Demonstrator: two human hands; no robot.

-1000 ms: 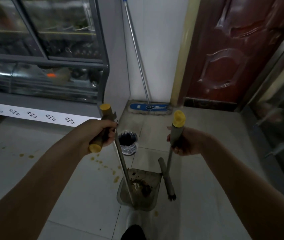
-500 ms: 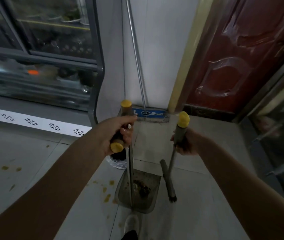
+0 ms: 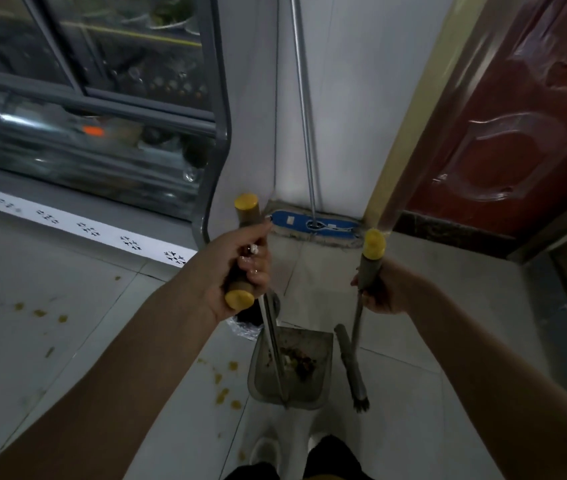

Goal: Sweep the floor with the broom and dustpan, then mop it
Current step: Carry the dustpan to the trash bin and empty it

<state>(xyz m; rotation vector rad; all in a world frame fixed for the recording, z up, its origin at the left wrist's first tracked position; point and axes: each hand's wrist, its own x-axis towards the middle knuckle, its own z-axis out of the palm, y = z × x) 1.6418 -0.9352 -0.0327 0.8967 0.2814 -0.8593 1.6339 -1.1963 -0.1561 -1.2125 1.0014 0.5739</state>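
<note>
My left hand (image 3: 237, 268) grips the yellow-capped handle of the long-handled dustpan (image 3: 290, 370), whose grey scoop hangs just above the tiled floor with brown debris inside. My right hand (image 3: 384, 289) holds the grey, yellow-capped grip of the broom (image 3: 351, 367); its narrow brush head hangs right of the scoop. A flat mop (image 3: 315, 226) with a blue head and a metal pole leans against the white wall straight ahead.
A small bin (image 3: 247, 325) with a foil-like liner sits on the floor behind my left hand, mostly hidden. Yellow-brown spots (image 3: 223, 386) dot the tiles on the left. A glass display fridge (image 3: 102, 133) fills the left, a red-brown door (image 3: 517, 133) the right. My shoes (image 3: 268, 452) show below.
I have stepped closer to the wall and the mop. The dustpan and broom came along in my hands, and the bin has slipped behind my left hand.
</note>
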